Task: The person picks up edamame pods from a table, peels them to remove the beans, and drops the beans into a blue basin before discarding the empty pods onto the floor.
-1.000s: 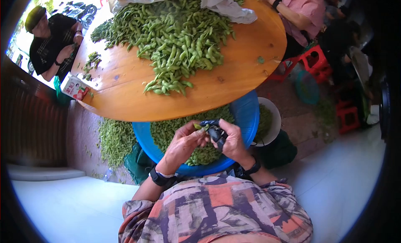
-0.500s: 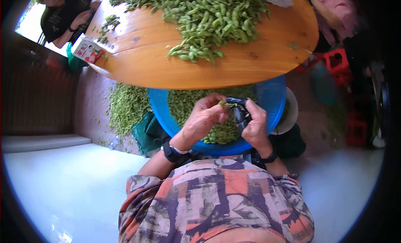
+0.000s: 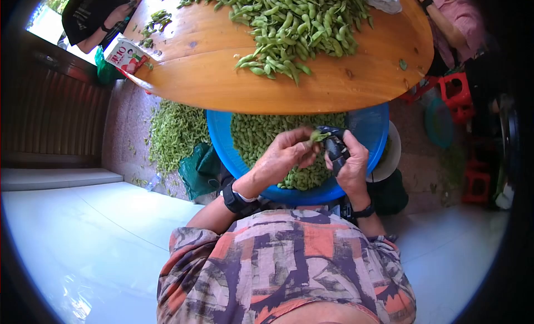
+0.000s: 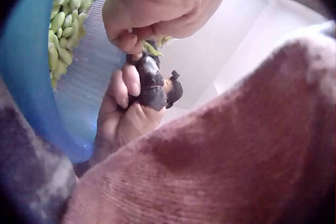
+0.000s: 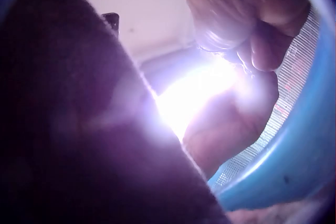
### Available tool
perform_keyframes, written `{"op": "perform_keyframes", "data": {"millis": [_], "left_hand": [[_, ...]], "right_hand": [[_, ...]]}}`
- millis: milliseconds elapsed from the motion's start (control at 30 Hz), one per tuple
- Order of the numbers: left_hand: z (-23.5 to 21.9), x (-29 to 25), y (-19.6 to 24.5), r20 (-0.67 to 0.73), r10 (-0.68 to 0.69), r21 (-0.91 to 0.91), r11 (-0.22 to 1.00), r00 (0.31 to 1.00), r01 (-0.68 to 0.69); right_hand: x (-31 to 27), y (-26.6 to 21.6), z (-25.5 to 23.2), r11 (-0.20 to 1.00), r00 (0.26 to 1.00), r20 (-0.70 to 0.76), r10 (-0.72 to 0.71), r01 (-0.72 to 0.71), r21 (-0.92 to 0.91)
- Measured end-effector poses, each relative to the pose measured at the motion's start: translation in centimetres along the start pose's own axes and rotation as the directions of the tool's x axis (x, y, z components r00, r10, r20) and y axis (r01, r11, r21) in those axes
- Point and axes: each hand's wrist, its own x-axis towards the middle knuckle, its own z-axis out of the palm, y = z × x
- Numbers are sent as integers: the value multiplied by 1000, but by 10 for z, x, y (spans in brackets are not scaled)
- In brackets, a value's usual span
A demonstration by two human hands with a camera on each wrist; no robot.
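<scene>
pod [image 3: 318, 136] shifted toward right hand [image 3: 353, 162]; left hand [image 3: 282, 158] pinches it, right curled, grip unclear.

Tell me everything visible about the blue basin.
The blue basin is wide and round, smooth-rimmed, and looks like plastic; its inner wall shows a fine grid texture. It sits upright between the person and the wooden table, whose edge hides its far side. Many green beans lie in it. A white bowl stands just beyond its right side, a green bag by its left. The left hand and right hand are above it; contact is unclear.
</scene>
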Motion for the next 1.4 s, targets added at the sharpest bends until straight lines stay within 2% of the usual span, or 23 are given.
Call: {"op": "perform_keyframes", "data": {"millis": [33, 100, 133, 167, 233, 267, 300, 333, 367, 400, 433, 500, 533, 700, 767, 900, 967, 1000, 1067, 1100, 1167, 1233, 1400], "left_hand": [[-2, 0, 1, -5, 8, 5, 1000, 1000, -8], [-7, -4, 3, 54, -56, 102, 994, 997, 51], [1, -6, 4, 45, -81, 300, 952, 996, 64], [-3, -7, 0, 141, 45, 455, 884, 989, -105], [12, -22, 31, 240, 83, 747, 621, 967, -239], [13, -26, 43, 243, 84, 749, 617, 966, -242], [13, -30, 53, 276, 216, 805, 480, 936, -348], [10, -31, 64, 328, 339, 842, 319, 882, -436], [4, -31, 78, 283, 411, 873, 263, 867, -410], [-6, -27, 91, 275, 542, 920, 91, 794, -381], [-23, -19, 101, 336, 652, 922, -78, 680, -380], [-39, -6, 128, 138, 728, 988, -53, 671, -147], [-55, 3, 137, 124, 740, 992, -82, 661, -94], [-84, 35, 150, 166, 699, 977, -213, 695, -20], [-78, 34, 153, 188, 636, 955, -296, 748, 12], [-77, 24, 148, 123, 652, 957, -278, 748, 85], [-75, 19, 144, 175, 742, 974, -225, 647, -4], [-67, 14, 142, 181, 739, 974, -227, 650, -13], [-39, -1, 135, -21, 764, 997, 66, 645, -46], [-32, -6, 124, -17, 758, 996, 69, 652, -55], [-15, -15, 99, -3, 531, 752, 559, 847, -349], [-1, -16, 76, 97, 320, 510, 797, 943, -323], [10, -6, 42, 64, 271, 476, 838, 960, -268]], "right_hand": [[0, 2, 0, 1000, 1000, 6, -8, 8, 4], [0, 10, -1, 947, 999, -18, 32, -24, 319], [-5, 12, -13, 951, 996, -88, -5, 32, 307], [-9, 14, -33, 953, 986, -165, -38, 85, 290], [-11, 22, -72, 945, 915, -306, -265, 309, 106], [-14, 27, -102, 987, 906, -403, -127, 157, 42], [-19, 31, -130, 1000, 865, -502, 3, -7, -6], [-20, 32, -145, 893, 832, -528, -172, -94, -440], [-21, 32, -157, 601, 810, -476, -342, -201, -774], [-24, 28, -166, 495, 812, -578, -85, -469, -732], [-28, 36, -174, 497, 812, -577, -89, -466, -732], [-32, 58, -181, 564, 743, -629, -229, -425, -708], [-33, 55, -178, 628, 751, -635, -182, -408, -663], [-19, 39, -151, 611, 803, -503, -318, -232, -757], [-14, 30, -142, 749, 823, -516, -237, -184, -637], [-11, 16, -125, 701, 853, -456, -255, -162, -694], [-8, 8, -113, 819, 877, -443, -187, -110, -563], [-8, 6, -108, 842, 903, -412, -123, -125, -525], [-4, -12, -82, 973, 937, -349, 21, -98, -207], [-3, -20, -71, 989, 943, -298, 149, -143, 41], [-5, -11, -54, 985, 992, -47, 117, -110, 132], [3, -30, -28, 980, 987, 53, 153, -159, 119], [7, -21, -18, 902, 949, 267, 168, -257, 346]]}}
